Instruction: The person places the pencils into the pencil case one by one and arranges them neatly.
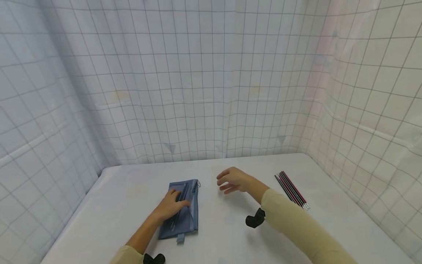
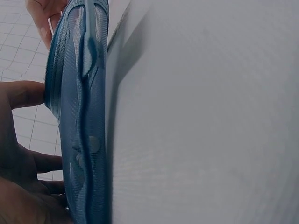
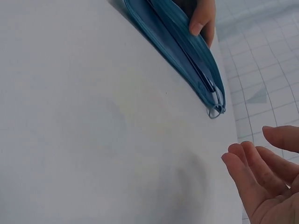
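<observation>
The left hand lies flat on the blue mesh pencil case on the tabletop, pinning it. The right hand hovers beside its zipper pull, fingers loose, empty. The pencils lie apart, not yet packed.

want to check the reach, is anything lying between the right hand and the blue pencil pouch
Nothing visible. The right hand hovers open just right of the blue pencil pouch, with only bare table between. The left hand rests on the pouch; the pencils lie off to the right.
</observation>
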A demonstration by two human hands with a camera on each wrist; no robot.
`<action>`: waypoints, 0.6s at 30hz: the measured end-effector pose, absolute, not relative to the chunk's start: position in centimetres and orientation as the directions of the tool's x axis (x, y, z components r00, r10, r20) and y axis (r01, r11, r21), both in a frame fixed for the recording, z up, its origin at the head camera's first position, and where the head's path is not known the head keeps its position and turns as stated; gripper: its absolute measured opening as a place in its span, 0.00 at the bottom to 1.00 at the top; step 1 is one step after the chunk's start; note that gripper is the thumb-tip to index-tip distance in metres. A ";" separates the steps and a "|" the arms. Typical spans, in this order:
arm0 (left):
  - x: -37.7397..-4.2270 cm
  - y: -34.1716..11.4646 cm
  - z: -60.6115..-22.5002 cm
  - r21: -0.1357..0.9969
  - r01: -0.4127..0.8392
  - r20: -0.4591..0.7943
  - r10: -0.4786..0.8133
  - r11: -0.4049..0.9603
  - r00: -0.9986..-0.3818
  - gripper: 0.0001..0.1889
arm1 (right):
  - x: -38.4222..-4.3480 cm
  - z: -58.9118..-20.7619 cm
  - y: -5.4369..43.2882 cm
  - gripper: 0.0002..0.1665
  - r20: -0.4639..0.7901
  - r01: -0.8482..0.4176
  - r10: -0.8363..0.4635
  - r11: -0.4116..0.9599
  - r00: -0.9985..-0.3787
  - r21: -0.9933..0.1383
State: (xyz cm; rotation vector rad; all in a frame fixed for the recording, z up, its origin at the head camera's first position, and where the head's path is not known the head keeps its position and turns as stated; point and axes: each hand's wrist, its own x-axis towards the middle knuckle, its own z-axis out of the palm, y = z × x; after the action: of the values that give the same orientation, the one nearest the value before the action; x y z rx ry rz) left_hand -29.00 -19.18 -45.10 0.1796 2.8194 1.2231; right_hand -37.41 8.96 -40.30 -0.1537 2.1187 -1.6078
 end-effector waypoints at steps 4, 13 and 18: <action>-29.1 -19.2 -45.2 0.726 0.086 -0.007 0.132 0.682 -0.991 0.43 | -37.6 -40.0 10.5 0.26 -0.302 0.189 -0.342 0.326 -0.890 -0.926; -29.0 -19.3 -45.3 0.733 0.076 -0.012 0.124 0.676 -0.992 0.44 | -37.7 -39.9 13.8 0.27 -0.290 0.189 -0.286 0.333 -0.913 -0.924; -29.1 -19.3 -45.4 0.731 0.067 -0.018 0.117 0.679 -0.993 0.44 | -37.7 -39.9 15.5 0.27 -0.281 0.185 -0.261 0.338 -0.923 -0.923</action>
State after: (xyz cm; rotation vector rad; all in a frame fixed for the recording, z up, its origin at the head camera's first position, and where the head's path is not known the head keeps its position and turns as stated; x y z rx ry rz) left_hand -29.14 -19.32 -45.37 0.1548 2.8203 1.2232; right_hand -37.74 15.52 -39.91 -0.0669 2.2278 -1.6118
